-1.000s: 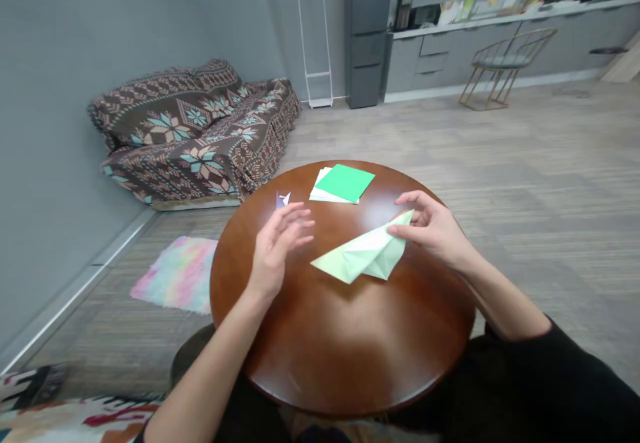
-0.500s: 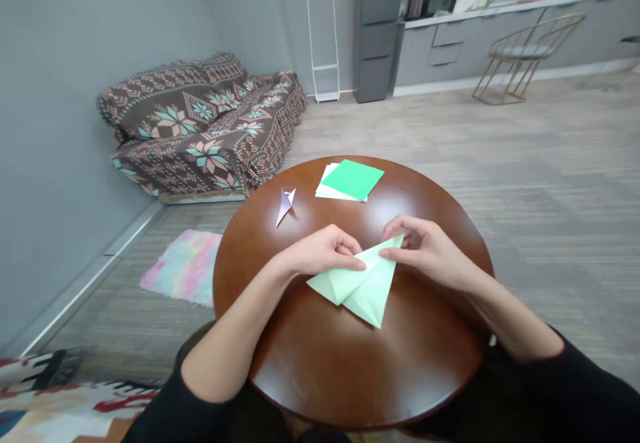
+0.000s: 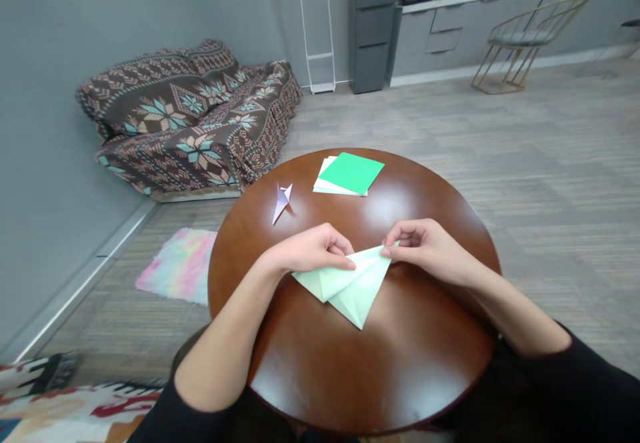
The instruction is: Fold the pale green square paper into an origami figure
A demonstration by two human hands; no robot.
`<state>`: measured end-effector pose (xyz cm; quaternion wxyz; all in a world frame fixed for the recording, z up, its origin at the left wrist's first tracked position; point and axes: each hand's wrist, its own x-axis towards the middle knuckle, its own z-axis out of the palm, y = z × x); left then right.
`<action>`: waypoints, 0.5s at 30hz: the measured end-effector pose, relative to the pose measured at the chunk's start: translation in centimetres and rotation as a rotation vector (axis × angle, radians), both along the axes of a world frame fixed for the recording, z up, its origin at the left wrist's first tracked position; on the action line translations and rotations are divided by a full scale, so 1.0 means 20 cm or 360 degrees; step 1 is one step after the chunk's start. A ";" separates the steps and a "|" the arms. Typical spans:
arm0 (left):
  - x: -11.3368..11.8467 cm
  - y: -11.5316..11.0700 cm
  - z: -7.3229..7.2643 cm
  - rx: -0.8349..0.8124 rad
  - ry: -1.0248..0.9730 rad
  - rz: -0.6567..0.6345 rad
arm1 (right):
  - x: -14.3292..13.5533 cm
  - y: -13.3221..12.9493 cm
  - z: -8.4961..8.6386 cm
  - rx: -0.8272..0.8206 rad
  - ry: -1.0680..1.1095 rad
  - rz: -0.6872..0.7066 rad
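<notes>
A pale green sheet of origami paper [image 3: 353,290], folded into a pointed, layered shape, is held over the round brown table [image 3: 360,383]. My left hand [image 3: 320,246] grips its upper left edge, thumb on top and fingers behind. At the upper right corner, my right hand [image 3: 420,243] pinches the paper between thumb and fingertips. Creases run across the layers, and one point hangs toward me. The fingers behind the paper are partly hidden.
Toward the table's far edge lie a green sheet [image 3: 353,172] and white sheets [image 3: 325,186] under it. A small lilac folded paper figure [image 3: 283,202] stands at the far left. Beyond are a covered sofa [image 3: 200,116], a fluffy rug [image 3: 177,266] and a metal-framed chair [image 3: 525,40].
The folded paper has shifted slightly left and its top edge lies flatter. My right hand's pinch has moved to the very corner. The whole view has tilted a little.
</notes>
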<state>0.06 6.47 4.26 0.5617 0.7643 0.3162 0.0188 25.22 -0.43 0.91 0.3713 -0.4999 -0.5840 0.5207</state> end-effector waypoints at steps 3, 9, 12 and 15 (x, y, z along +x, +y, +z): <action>0.00 0.00 0.00 -0.0027 0.0014 -0.0027 | 0.00 0.00 0.01 -0.0004 0.0008 -0.0029; 0.00 -0.01 0.02 -0.0052 0.0012 -0.0062 | 0.02 0.00 0.00 0.0007 0.0014 -0.0052; 0.00 -0.02 0.02 -0.0052 -0.0010 -0.0058 | 0.02 -0.01 0.01 0.0026 -0.0027 -0.0053; 0.00 -0.02 0.02 -0.0052 -0.0015 -0.0044 | 0.02 -0.01 0.02 0.0046 -0.0038 -0.0068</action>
